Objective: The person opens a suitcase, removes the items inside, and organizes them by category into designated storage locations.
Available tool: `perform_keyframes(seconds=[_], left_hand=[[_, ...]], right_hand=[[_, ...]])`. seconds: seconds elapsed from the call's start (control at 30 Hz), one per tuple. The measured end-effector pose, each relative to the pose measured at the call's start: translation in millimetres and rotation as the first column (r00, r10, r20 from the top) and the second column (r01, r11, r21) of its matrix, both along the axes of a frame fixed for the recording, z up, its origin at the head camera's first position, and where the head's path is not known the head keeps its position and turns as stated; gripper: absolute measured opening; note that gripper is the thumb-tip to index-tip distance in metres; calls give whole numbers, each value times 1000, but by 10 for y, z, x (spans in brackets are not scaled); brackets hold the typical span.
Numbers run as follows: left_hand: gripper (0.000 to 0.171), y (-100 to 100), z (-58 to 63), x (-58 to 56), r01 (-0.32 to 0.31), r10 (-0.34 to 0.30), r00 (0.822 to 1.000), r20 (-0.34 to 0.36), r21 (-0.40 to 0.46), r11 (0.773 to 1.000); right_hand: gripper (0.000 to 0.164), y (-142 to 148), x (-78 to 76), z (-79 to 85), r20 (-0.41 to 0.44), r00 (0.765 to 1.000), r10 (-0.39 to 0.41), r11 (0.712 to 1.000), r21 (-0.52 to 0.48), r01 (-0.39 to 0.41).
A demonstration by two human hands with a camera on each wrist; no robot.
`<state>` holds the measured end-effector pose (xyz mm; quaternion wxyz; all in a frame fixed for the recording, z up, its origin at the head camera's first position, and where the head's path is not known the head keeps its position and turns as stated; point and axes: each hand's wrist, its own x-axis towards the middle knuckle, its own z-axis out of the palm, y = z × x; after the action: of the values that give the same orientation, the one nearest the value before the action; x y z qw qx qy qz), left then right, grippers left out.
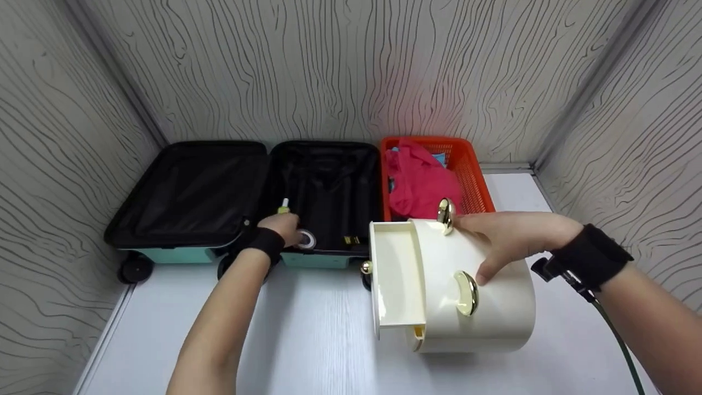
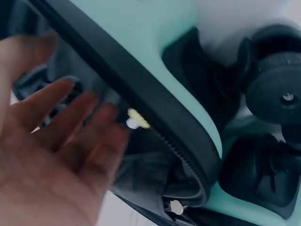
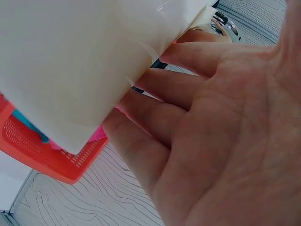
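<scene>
One cabinet (image 1: 496, 315) against right hand (image 1: 507, 237).

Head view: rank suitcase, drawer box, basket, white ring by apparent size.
1. Open suitcase
2. Drawer box
3. Orange basket
4. White ring

The drawer box sits nearer the camera than the basket, so their true size order is unsure.

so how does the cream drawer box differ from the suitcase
The drawer box is cream with gold-coloured handles; the suitcase is teal outside and black inside. The drawer box has a curved body, while the suitcase is roughly rectangular. The suitcase lies spread open in halves; the drawer box has a drawer pulled out. Both are open.
</scene>
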<state>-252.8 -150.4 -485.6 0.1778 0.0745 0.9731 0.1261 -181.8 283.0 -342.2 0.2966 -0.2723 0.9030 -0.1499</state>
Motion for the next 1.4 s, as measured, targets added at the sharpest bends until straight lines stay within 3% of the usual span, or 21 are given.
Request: perform_keyframes(seconds=[0.2,0.5,0.7,0.9,1.07,1.17,1.23,1.3,1.4], left_hand=[[33,52,20,12,-74,78,993,89,-48,996],[11,76,-39,15,-82,82,995,51,-16,997],[14,72,-75,-13,-96,95,994,47,26,995],[23,95,-118,-47,-101,96,991,96,47,994],[15,91,-89,-34,-86,77,995,69,132,987],[17,88,-31,-40,-79,72,997,38,224,971],[24,89,34,-60,-80,78,997,20,306,948],[29,104,130,-81,-75,85,996,-9,403,912],[38,161,364,-60,-35,78,995,-61,519,854]], right_hand=[[108,-2,8,10,-5,1000,-7,1000,5,7],[108,-14,16,6,11,1000,-27,1000,-2,27],[106,-15,25,13,6,1000,-23,1000,-4,23],[105,-8,25,20,6,1000,-22,1000,-3,22],[105,-16,27,16,-1,1000,-9,1000,3,9],[107,-8,29,7,-10,1000,-6,1000,9,6],[107,2,32,3,-14,1000,-7,1000,13,7],[109,11,34,1,-15,1000,-7,1000,12,7],[110,15,35,7,-15,1000,-7,1000,13,7]])
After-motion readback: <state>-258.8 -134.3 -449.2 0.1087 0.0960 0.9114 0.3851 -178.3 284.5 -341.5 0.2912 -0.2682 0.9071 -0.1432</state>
